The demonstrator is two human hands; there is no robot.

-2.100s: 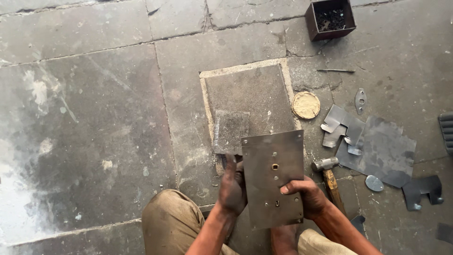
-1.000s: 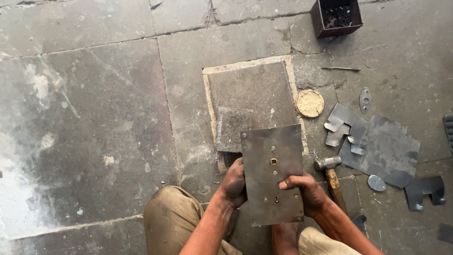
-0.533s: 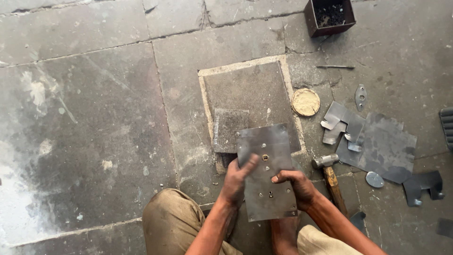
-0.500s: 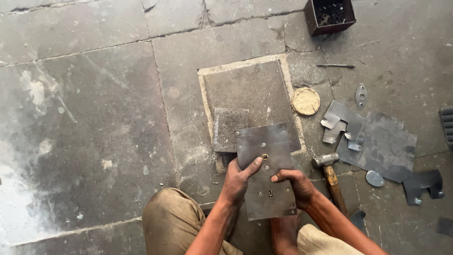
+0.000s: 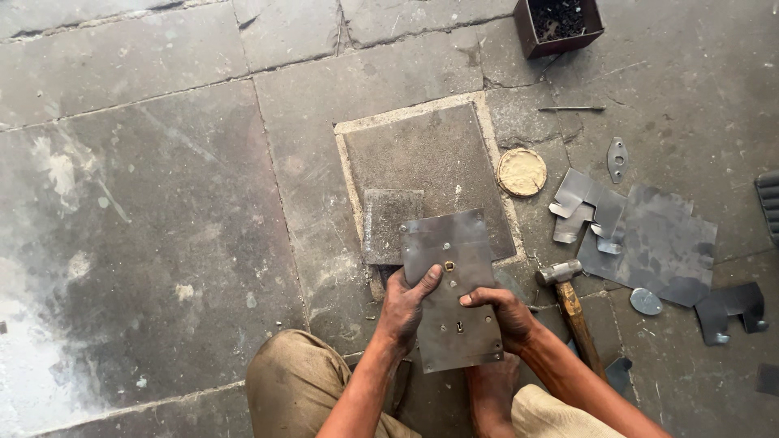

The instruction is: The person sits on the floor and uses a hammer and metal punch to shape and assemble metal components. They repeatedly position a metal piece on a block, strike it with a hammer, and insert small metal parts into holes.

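Your knees, in tan trousers (image 5: 300,389), frame the bottom of the view as you squat on the stone floor (image 5: 162,203). Just above them, both your hands grip a flat grey metal plate (image 5: 453,292) with small holes and a keyhole slot, held off the floor and tilted slightly. Your left hand (image 5: 404,307) clasps its left edge, fingers (image 5: 428,280) curled onto the face with the thumb reaching toward the middle hole. Your right hand (image 5: 503,312) clamps the right edge, fingers (image 5: 479,298) closed over the front.

Just right of your right wrist, a hammer (image 5: 572,304) with a wooden handle lies on the floor, head pointing away from you. Behind the plate, a smaller square metal piece (image 5: 385,223) rests on a raised stone slab (image 5: 422,154) set in the floor. Farther right lie cut sheet-metal pieces (image 5: 649,239), a small round disc (image 5: 647,301) and a round tan lid (image 5: 522,171). Beyond those sit a small oval plate (image 5: 617,158) and a thin rod (image 5: 572,108). Farthest, at the top edge, stands a dark square box (image 5: 558,24) holding small dark parts.
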